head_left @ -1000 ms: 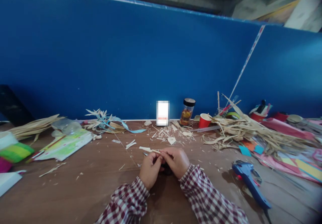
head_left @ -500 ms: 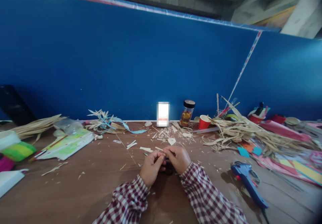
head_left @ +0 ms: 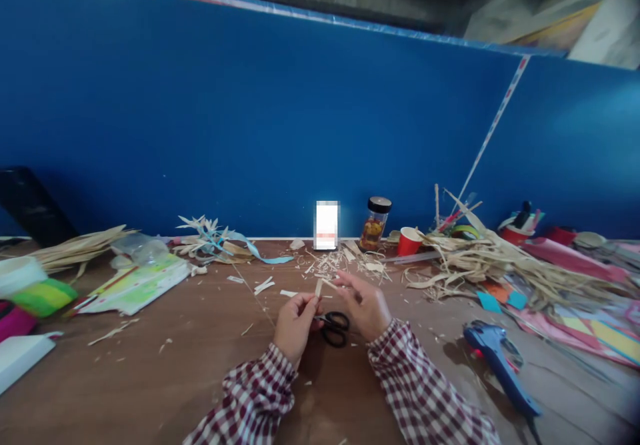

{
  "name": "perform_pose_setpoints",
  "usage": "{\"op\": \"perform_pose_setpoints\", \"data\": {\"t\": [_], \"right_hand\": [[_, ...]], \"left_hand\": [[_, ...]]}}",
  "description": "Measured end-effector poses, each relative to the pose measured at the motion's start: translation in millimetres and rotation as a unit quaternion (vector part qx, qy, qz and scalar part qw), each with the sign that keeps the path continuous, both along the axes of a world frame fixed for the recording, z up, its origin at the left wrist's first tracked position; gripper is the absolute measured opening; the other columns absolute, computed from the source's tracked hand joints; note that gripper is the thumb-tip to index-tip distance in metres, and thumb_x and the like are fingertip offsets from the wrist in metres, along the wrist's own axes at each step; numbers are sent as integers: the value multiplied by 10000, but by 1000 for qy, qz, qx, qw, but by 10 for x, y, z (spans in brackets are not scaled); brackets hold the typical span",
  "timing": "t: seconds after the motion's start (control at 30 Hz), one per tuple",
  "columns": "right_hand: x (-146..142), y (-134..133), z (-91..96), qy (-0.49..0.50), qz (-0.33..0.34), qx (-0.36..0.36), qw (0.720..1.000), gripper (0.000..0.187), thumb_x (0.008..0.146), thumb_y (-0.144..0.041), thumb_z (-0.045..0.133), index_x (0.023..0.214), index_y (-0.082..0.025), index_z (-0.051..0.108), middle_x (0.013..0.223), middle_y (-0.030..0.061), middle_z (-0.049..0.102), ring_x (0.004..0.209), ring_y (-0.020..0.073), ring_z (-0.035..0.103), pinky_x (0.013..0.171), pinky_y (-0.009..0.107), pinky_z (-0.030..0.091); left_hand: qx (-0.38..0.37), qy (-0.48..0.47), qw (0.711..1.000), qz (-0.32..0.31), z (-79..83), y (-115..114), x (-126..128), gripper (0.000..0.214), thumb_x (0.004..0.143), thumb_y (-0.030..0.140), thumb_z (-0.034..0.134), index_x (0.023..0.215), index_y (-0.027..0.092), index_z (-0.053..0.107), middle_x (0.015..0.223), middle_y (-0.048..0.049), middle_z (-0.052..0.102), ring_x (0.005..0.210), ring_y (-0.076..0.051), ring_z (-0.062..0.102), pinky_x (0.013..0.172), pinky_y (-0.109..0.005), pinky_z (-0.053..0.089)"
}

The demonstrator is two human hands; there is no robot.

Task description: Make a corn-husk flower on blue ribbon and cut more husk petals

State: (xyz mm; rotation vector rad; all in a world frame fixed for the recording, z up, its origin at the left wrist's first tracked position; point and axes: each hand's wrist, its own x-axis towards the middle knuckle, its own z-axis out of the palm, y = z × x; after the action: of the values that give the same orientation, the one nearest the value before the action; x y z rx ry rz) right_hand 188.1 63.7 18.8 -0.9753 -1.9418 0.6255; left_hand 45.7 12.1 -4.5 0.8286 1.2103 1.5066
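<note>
Low in the middle, my left hand (head_left: 295,325) is closed, pinching a pale, flat plant-fibre strip (head_left: 319,289) between thumb and index finger. The strip stands upward from the fingertips and bends over at the top toward the right. My right hand (head_left: 364,305), slightly blurred, has its thumb and index finger at the strip's bent end, with the other fingers loosely spread. Black-handled scissors (head_left: 334,329) show between the hands; their blades are mostly hidden by my left hand.
Pale shavings (head_left: 327,259) litter the table. A lidded jar (head_left: 374,228), a red cup (head_left: 409,241) and a heap of dry fibre (head_left: 465,258) stand behind to the right. A blue glue gun (head_left: 503,365) lies right. A painted sheet (head_left: 150,288) is left.
My right hand has moved away from my left and its fingers have loosened. The strip now shows upright and bent over, and the scissors' handles have come into plain view.
</note>
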Motion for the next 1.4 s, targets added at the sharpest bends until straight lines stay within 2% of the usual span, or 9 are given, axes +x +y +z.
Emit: {"op": "perform_pose_setpoints", "data": {"t": [0.13,0.3,0.53,0.73,0.8,0.93,1.03,1.27,1.4], "right_hand": [[-103,-109,-28,-29,47,-19,998,377,797,-286,516,1169,-223,506,1006,41,640,619,118,576,614,240,476],[-98,-117,-7,-57,62,-19,996,147,829,-259,479,853,-191,607,719,0,646,649,119,582,609,209,435],[-94,-129,-7,-113,31,25,993,230,861,-315,429,798,-210,624,743,4,659,702,132,591,628,212,413],[186,123,68,-180,-141,42,973,227,845,-305,440,798,-210,641,737,38,674,666,165,604,601,238,399],[233,131,130,-163,-162,52,972,243,860,-314,412,854,-204,629,760,45,673,667,166,603,604,239,399],[118,-36,197,-123,-59,101,986,241,862,-336,417,934,-205,606,831,40,662,726,147,593,654,215,401],[8,-145,189,-148,-1,103,984,195,821,-347,483,878,-213,613,745,7,647,613,119,556,594,201,385],[0,-111,129,-145,5,70,987,177,816,-314,481,892,-225,615,743,7,643,612,123,547,588,207,383],[-31,-124,90,-127,26,31,991,211,800,-285,488,983,-235,583,733,-3,644,596,122,558,594,210,408]], "left_hand": [[17,50,998,-43,2,-19,2,218,690,366,601,722,150,599,644,5,584,606,-107,543,505,-186,452],[-3,78,996,-51,15,-43,41,220,670,356,609,725,143,613,673,-18,618,642,-135,567,515,-207,468],[-7,81,995,-52,-7,-36,29,232,667,375,612,716,149,624,634,-5,598,616,-125,555,507,-206,466],[43,115,985,-124,104,-104,64,228,697,378,592,693,150,605,627,-9,588,584,-118,545,547,-229,476],[50,153,978,-130,105,-106,64,220,713,365,574,710,149,615,625,-16,593,573,-121,543,544,-228,465],[62,224,968,-92,67,-73,11,197,711,331,569,683,147,631,595,-27,612,556,-132,542,540,-224,427],[76,247,962,-92,60,-57,-38,205,724,325,545,723,150,652,650,-44,644,596,-153,562,559,-233,421],[96,297,950,-3,68,-20,-97,189,696,319,570,612,165,642,592,-20,594,574,-140,518,550,-222,391],[63,218,974,11,53,6,-112,195,675,344,602,668,152,637,601,-11,591,559,-126,518,539,-218,417]]}}
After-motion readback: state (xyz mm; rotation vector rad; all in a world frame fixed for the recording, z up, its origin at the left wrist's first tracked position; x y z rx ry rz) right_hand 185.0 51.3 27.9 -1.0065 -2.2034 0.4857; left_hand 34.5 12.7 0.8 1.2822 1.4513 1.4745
